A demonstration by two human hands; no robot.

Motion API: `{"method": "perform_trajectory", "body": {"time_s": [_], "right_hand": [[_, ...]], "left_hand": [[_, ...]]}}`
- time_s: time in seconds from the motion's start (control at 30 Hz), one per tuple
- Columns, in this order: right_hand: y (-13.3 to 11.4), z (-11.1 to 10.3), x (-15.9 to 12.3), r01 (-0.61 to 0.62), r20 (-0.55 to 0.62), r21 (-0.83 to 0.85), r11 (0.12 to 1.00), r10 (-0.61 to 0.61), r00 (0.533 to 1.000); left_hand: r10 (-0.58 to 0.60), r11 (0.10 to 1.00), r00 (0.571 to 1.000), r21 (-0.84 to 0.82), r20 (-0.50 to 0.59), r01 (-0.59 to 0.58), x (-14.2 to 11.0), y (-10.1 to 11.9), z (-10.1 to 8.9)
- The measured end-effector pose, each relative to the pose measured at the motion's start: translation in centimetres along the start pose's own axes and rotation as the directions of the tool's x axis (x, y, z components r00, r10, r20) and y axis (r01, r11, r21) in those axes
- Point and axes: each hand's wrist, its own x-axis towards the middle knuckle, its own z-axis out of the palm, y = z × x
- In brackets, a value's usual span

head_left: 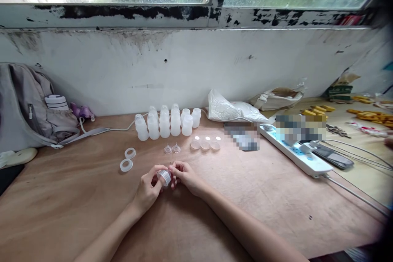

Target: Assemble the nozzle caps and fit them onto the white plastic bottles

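My left hand (146,188) grips a translucent ribbed bottle collar (164,177) between thumb and fingers, just above the table. My right hand (186,177) is closed at the collar's right side, its fingertips pressed against it; whether they also pinch a smaller part is hidden. Beyond my hands stand two clear bottle nipples (172,149). To the left lie two more collars (126,165), one behind the other. Three round clear caps (205,144) form a row at the right. Several frosted small bottles (165,125) stand in rows farther back, some with clear tops.
A white power strip (302,157) with plugs and cables lies at the right, beside a phone (334,156). White plastic bags (224,106) rest against the wall. A grey backpack (21,106) stands at the left. Yellow pieces (370,115) lie far right, near part of another person's hand (389,141).
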Motion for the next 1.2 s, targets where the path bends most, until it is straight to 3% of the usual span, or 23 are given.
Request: {"method": "perform_trajectory", "body": {"time_s": [0.1, 0.33, 0.53, 0.63, 0.7, 0.8, 0.9, 1.0, 1.07, 1.2], "right_hand": [[-0.2, 0.1, 0.0, 0.045, -0.061, -0.065, 0.997, -0.049, 0.997], [-0.1, 0.2, -0.2, 0.113, -0.232, -0.265, 0.958, -0.177, 0.957], [-1.0, 0.5, -1.2, 0.198, -0.177, -0.227, 0.953, -0.24, 0.954], [-1.4, 0.5, -1.5, 0.208, -0.163, -0.195, 0.958, -0.241, 0.957], [-1.4, 0.4, -1.5, 0.211, -0.153, -0.189, 0.959, -0.241, 0.958], [-1.1, 0.3, -1.3, 0.216, -0.157, -0.211, 0.953, -0.252, 0.955], [-0.6, 0.2, -1.1, 0.209, -0.207, -0.267, 0.941, -0.268, 0.941], [-0.6, -0.3, -0.7, 0.214, -0.274, -0.386, 0.897, -0.333, 0.902], [-1.4, -0.9, -0.1, 0.229, -0.308, -0.506, 0.832, -0.422, 0.852], [-5.9, -3.0, 2.7, 0.167, -0.303, -0.783, 0.599, -0.602, 0.739]], "left_hand": [[0.055, 0.995, 0.998, -0.083, 0.029, -0.053, 0.3, -0.2, -0.3], [0.018, 0.985, 1.0, -0.17, 0.024, -0.014, 0.7, 0.0, -0.1], [0.146, 0.963, 0.989, -0.227, -0.002, -0.143, 0.4, -1.0, 0.2], [0.221, 0.966, 0.975, -0.128, -0.037, -0.224, 0.6, -1.2, 0.0], [0.251, 0.968, 0.968, -0.012, -0.001, -0.251, 0.8, -1.0, -0.2], [0.231, 0.959, 0.969, 0.149, 0.093, -0.243, 1.0, -0.7, -0.3], [0.19, 0.952, 0.975, 0.222, 0.115, -0.212, 1.0, -0.5, -0.2], [0.183, 0.946, 0.977, 0.25, 0.113, -0.207, 1.0, -0.4, -0.1], [0.18, 0.945, 0.977, 0.255, 0.11, -0.203, 0.9, -0.3, -0.1], [0.183, 0.952, 0.978, 0.232, 0.101, -0.202, 0.8, -0.3, -0.2]]}}
